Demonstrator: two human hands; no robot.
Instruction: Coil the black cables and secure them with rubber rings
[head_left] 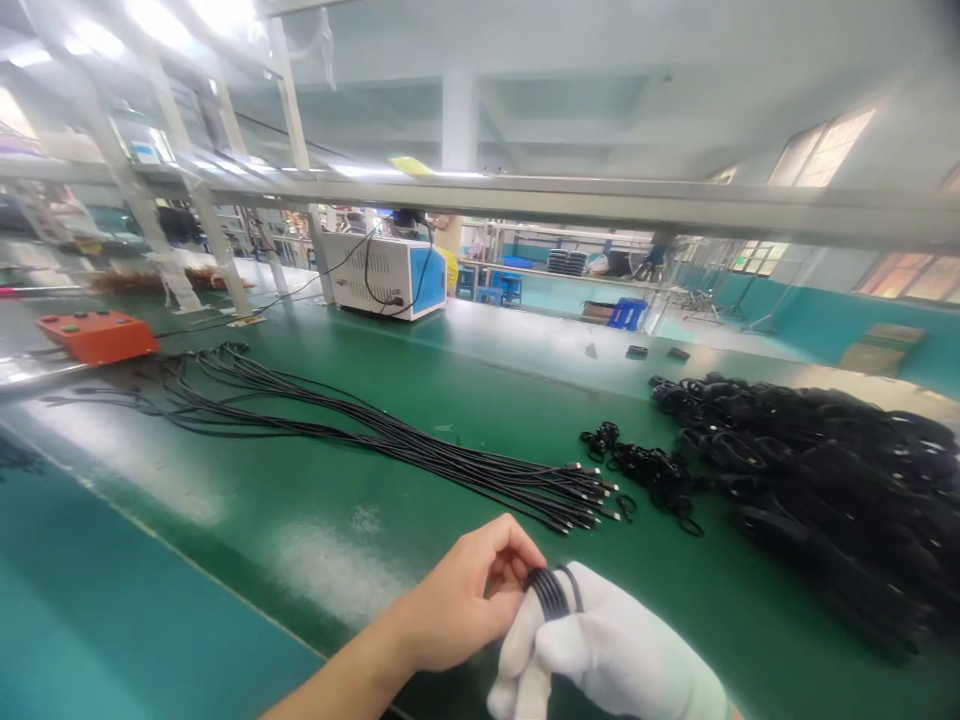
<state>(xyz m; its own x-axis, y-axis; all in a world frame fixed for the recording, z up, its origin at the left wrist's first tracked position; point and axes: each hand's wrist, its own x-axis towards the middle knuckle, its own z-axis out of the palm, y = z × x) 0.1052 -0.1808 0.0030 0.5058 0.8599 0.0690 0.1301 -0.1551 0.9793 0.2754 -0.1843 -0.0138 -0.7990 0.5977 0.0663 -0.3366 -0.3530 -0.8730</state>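
Observation:
My left hand (476, 590) is bare, its fingers curled and pressed at the left side of a small coil of black cable (549, 594). The white-gloved fingers of my right hand (592, 645) wrap round the same coil from the right. Beyond my hands, a long bundle of black cables (420, 440) lies across the green table (360, 560), with its metal-tipped plugs near the middle. To the right of the plugs lies a small tangle of black ties or short cords (652, 470).
A large heap of coiled black cables (832, 470) covers the right of the table. At the left stands an orange box with buttons (99, 336). A white and blue machine (386, 275) is at the back, under a metal shelf frame (525, 190).

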